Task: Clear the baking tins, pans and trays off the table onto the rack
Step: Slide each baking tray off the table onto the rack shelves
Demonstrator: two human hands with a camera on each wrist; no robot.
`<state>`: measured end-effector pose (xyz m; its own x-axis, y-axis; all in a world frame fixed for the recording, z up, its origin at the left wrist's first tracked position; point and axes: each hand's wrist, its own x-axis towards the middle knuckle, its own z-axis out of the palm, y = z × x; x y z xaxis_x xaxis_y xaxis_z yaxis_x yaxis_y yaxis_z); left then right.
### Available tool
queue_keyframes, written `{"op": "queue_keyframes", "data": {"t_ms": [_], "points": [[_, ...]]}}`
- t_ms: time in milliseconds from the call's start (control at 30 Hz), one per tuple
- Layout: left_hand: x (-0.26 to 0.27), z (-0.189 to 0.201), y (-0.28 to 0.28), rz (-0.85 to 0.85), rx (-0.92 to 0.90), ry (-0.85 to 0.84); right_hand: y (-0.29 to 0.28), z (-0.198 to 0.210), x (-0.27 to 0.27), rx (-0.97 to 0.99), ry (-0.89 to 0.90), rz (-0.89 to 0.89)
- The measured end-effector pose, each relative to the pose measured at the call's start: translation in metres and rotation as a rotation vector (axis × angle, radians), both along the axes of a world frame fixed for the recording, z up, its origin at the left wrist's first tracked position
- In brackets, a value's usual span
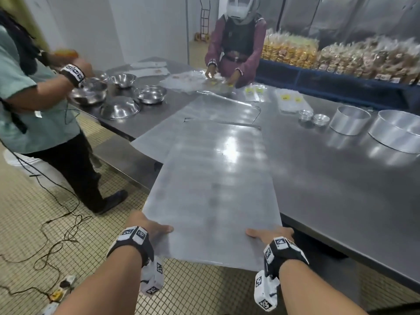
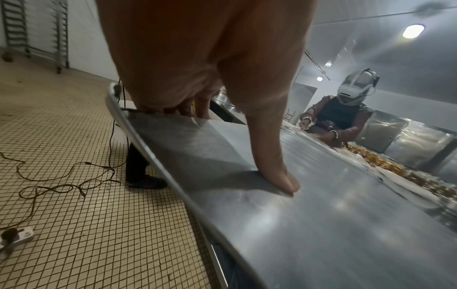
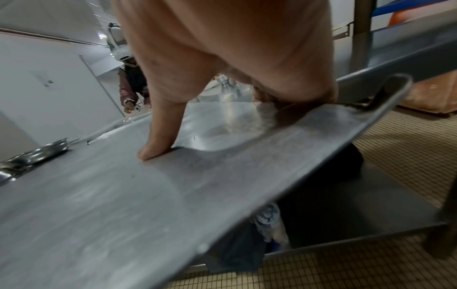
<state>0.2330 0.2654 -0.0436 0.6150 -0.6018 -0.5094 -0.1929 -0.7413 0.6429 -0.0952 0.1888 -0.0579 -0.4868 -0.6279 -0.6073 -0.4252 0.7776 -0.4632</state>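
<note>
2 flat baking trays (image 1: 213, 178): 1 in centre frame, 2nd (image 1: 204, 112) just above it, partly under. 2 big round cake rings at right edge (image 1: 350, 119) & (image 1: 397, 133). 2 small tins (image 1: 305, 114) & (image 1: 321, 119), mid-right. Approx. 5 steel bowls (image 1: 152, 94), upper left; 1 (image 1: 120, 108) is upside down. 2 other people: 1 (image 1: 29, 92) at left edge, 1 (image 1: 236, 42) top centre. 2 hands: left (image 1: 147, 226), right (image 1: 270, 235). 1 rack (image 2: 34, 29), upper left of left wrist view. Bagged goods (image 1: 341, 55) upper right: too many to count.
</note>
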Motion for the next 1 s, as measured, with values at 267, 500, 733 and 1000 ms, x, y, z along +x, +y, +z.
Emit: {"op": "queue_keyframes", "data": {"t_ms": [267, 500, 733, 1000], "points": [[0.037, 0.007, -0.061, -0.064, 0.063, -0.123, -0.061, 0.021, 0.036, 0.046, 0.033, 0.057], [0.088, 0.006, -0.124, -0.163, 0.102, -0.175, -0.097, 0.028, 0.077, 0.008, 0.057, 0.034], [0.167, 0.009, -0.204, -0.330, 0.162, -0.241, -0.127, 0.037, 0.149, -0.005, 0.055, -0.087], [0.255, -0.010, -0.285, -0.458, 0.203, -0.335, -0.155, 0.033, 0.227, -0.010, -0.002, -0.230]]}}
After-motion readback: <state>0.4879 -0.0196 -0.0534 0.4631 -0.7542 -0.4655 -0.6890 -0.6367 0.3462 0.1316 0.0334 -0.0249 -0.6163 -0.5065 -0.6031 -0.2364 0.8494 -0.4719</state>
